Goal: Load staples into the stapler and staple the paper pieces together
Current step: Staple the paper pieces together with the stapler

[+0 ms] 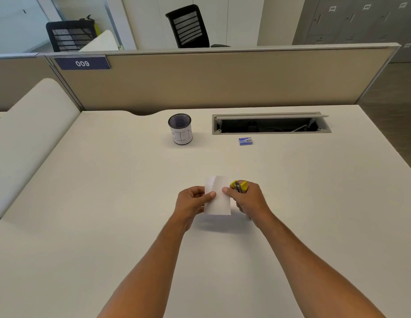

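Small white paper pieces (218,198) are held just above the white desk (108,191) at the centre of the view. My left hand (191,200) pinches their left edge between thumb and fingers. My right hand (248,198) grips a small yellow stapler (239,186), and its thumb presses on the paper's right edge. The stapler's nose points up and left, close to the paper's upper right corner. A small blue staple box (245,141) lies further back on the desk, apart from both hands.
A black mesh cup (180,129) with a white label reading BIN stands at the back centre. An open cable tray (271,123) is sunk into the desk at the back right. A beige partition (222,79) closes off the far edge.
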Tool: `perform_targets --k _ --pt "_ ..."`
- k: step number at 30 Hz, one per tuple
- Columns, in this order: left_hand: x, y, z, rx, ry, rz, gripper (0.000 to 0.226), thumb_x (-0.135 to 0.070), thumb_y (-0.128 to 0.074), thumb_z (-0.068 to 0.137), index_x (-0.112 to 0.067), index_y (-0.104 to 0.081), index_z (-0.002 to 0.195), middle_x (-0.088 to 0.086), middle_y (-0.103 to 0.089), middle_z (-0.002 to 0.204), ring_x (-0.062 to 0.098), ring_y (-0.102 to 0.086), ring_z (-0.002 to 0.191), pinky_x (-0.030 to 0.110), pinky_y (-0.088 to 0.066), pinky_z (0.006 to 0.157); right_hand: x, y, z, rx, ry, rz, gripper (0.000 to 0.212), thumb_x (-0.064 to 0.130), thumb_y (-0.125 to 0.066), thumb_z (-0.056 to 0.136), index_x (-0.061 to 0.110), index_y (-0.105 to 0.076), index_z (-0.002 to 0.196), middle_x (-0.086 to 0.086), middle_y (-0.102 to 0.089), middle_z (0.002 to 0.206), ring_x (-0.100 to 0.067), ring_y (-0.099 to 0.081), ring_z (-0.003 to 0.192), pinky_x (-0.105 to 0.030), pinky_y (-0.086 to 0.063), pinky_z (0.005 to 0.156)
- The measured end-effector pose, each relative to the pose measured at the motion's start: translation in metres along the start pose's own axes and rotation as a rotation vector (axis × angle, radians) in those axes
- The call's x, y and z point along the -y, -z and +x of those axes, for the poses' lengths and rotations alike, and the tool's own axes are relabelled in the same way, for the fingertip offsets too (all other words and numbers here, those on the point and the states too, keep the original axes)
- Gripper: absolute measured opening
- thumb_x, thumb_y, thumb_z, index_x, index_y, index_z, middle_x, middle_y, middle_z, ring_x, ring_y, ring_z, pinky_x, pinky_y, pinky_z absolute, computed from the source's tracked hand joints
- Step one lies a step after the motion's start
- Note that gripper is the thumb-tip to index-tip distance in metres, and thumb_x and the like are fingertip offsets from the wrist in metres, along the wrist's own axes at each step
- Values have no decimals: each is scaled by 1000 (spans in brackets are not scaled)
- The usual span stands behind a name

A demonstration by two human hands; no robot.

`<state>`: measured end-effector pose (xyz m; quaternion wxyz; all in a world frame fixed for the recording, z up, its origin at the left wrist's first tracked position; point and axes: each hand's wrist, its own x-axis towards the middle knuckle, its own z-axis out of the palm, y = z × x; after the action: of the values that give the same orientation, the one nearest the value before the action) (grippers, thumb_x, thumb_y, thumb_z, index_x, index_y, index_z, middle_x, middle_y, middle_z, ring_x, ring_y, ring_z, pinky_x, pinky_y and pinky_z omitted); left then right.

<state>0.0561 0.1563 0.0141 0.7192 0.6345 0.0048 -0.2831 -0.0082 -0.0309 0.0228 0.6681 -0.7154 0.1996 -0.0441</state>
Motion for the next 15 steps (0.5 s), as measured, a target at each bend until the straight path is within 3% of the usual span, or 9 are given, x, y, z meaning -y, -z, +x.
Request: perform_targets --k 2,6,10,13,15 --pt "0 0 0 -46 -20 18 28 -22 -93 68 -9 -76 86 16 -78 93 28 -76 84 33 -59 66 -1 2 0 -28 -6 -26 46 27 -82 84 19 -47 55 8 -33 48 -10 -28 41 -17 -26 39" --pt "-2 -2 1 -76 -45 47 21 -18 -94 67 -18 -73 70 9 -76 81 23 -76 77 30 -57 60 -4 5 1 -27 -12 -6 35 30 -87 78 23 -58 60 11 -44 49 -6 -33 40 -13 -29 40" --pt "-4 -4 1 -43 -40 40 24 -18 -94 68 -17 -71 71 10 -75 82 26 -76 79 32 -58 61 -3 6 0 -11 50 -47 34 33 -90 74 16 -61 71 9 -52 58 -4 -38 46 -15 -33 46" --pt "-6 -7 0 -9 -18 4 20 -16 -92 71 -14 -72 75 14 -76 86 31 -76 81 34 -59 63 1 5 -2 -19 149 -37 20 21 -87 78 19 -67 75 13 -57 59 -2 -47 52 -15 -40 52" --pt "-8 -9 -1 14 14 -15 14 -16 -87 77 -17 -73 75 14 -75 86 30 -75 75 34 -59 62 3 5 0 -29 196 -42 13 10 -82 80 19 -73 79 7 -70 71 -9 -60 66 -21 -50 64"
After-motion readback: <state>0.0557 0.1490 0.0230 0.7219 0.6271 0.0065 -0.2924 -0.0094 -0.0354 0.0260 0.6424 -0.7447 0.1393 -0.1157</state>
